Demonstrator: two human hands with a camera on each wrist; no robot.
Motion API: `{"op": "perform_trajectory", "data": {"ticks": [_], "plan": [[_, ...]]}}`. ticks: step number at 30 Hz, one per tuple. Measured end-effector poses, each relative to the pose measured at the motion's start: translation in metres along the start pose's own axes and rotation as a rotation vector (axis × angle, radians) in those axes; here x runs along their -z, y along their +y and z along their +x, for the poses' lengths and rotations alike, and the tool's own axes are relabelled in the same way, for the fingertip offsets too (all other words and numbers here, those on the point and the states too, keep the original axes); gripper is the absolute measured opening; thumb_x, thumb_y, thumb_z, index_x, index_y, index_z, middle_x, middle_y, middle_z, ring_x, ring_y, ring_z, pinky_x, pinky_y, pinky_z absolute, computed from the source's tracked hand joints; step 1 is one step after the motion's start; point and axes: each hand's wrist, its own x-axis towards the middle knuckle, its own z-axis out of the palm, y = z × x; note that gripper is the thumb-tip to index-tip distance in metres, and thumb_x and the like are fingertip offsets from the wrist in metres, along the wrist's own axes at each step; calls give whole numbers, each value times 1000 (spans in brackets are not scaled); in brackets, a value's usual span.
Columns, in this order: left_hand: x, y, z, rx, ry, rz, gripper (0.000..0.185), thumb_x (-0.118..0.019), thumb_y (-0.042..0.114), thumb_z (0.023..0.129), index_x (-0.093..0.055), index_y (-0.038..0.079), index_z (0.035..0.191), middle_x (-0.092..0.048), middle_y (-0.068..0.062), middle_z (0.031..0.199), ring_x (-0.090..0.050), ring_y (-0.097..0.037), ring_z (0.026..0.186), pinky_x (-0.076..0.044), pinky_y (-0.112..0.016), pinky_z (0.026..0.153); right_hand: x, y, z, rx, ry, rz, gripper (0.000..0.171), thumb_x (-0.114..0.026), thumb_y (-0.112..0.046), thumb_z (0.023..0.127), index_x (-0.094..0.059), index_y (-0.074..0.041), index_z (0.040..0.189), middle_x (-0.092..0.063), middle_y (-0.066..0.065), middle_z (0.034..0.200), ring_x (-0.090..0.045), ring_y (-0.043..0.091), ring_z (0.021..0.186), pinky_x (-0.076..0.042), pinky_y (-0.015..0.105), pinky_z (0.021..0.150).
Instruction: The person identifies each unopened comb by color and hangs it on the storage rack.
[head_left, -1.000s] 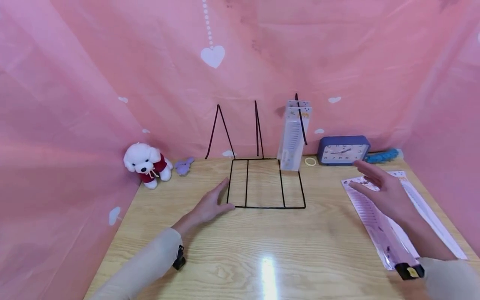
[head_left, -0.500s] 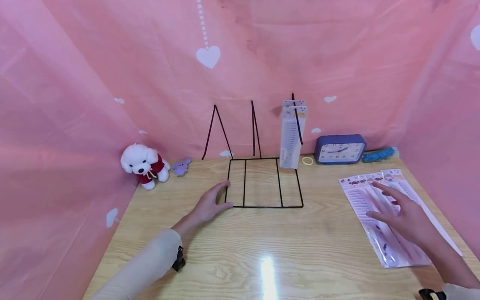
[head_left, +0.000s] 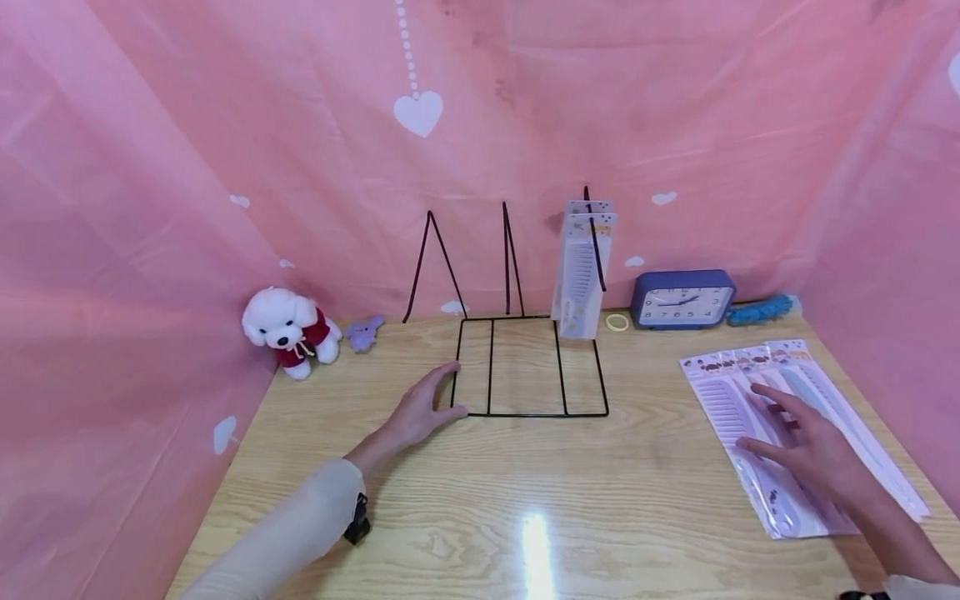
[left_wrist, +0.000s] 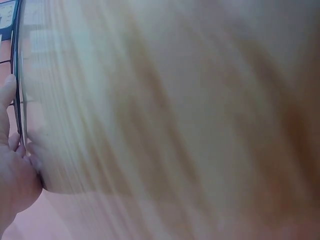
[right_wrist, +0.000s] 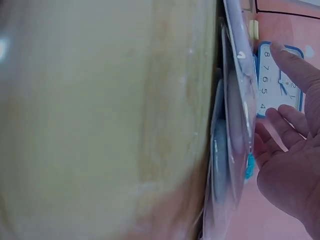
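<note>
My left hand (head_left: 420, 408) lies at the left side of the black wire rack (head_left: 534, 415), thumb and fingers spread at its base bar. In the left wrist view the thumb (left_wrist: 7, 91) overlaps the rack's wires, and the other fingers are partly hidden. From the rack's right hook hang packaged combs (head_left: 581, 279); the other two hooks hold nothing. My right hand (head_left: 813, 450) hovers over several combs in clear packets (head_left: 723, 408) lying overlapped on the right of the table. Its fingers are parted and hold nothing; the right wrist view shows a gap above the packets (right_wrist: 237, 95).
Behind the packets stand a blue clock (head_left: 684, 300) and a fuzzy teal item (head_left: 759, 311). A pale ring (head_left: 617, 322) lies beside the rack. A white toy dog (head_left: 288, 329) and a small purple figure (head_left: 364, 333) sit at the back left. Pink cloth surrounds the wooden table (head_left: 525, 483).
My right hand has moved right and toward me, down over the comb packets. The left hand stays at the rack. The view has shifted slightly.
</note>
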Motion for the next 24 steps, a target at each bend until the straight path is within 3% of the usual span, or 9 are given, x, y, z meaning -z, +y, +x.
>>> {"op": "perform_trajectory", "data": {"ticks": [7,12,13,16,18,19,20,21,24], "plan": [[-1,-2,1,-1,-10,22,88,-80,42,96,-35,17,167,-34,1,171,-29,-23,158,-27,-48,127,-1,5,-1,11,1,-15,92,-89,-28,90,-37,4,159,-42,41,149,-49,57,118,-44,55,90],[-2,-3,1,-5,-7,28,88,-80,41,97,-35,17,167,-34,0,171,-29,-24,158,-28,-50,127,0,9,-1,-20,-31,-3,97,-89,-30,90,-32,5,162,-39,41,151,-47,54,117,-42,36,90],[-2,-2,1,-4,-6,31,87,-80,41,97,-34,17,167,-34,0,171,-29,-25,158,-28,-50,127,0,9,-1,-27,-40,1,99,-88,-30,90,-30,5,162,-38,41,151,-46,53,117,-43,39,93],[-2,-2,1,-1,-4,34,87,-80,41,97,-34,18,167,-33,0,172,-28,-25,158,-28,-50,127,-2,11,-1,-14,-47,20,102,-90,-28,88,-29,6,163,-35,42,153,-43,55,121,-40,27,102],[-2,-2,1,2,-5,37,87,-80,41,97,-34,18,168,-33,0,172,-28,-24,158,-28,-49,127,-4,12,-1,34,-32,30,103,-93,-23,85,-31,9,160,-36,43,153,-41,59,128,-28,6,101],[-2,-2,1,3,-6,37,87,-80,41,97,-34,18,168,-33,0,172,-28,-24,158,-28,-49,127,-5,13,-1,67,-20,36,102,-94,-19,83,-32,11,158,-36,44,152,-39,62,132,-22,5,105],[-2,-2,1,3,-7,37,87,-80,41,97,-34,18,168,-33,0,172,-28,-24,158,-28,-49,127,-7,13,-1,96,-11,42,101,-94,-15,81,-34,12,157,-36,45,151,-35,65,136,-13,-2,100],[-2,-1,1,3,-7,37,87,-79,41,97,-34,18,168,-33,0,172,-28,-24,158,-28,-49,127,-8,14,-1,125,-3,48,100,-94,-12,80,-34,14,155,-35,46,151,-31,67,139,-6,-4,99],[-2,-1,1,3,-9,35,87,-79,41,97,-33,19,168,-33,0,172,-28,-24,158,-28,-49,127,-8,15,0,154,2,45,98,-93,-10,80,-34,15,154,-36,47,151,-23,67,145,-2,-5,100]]}}
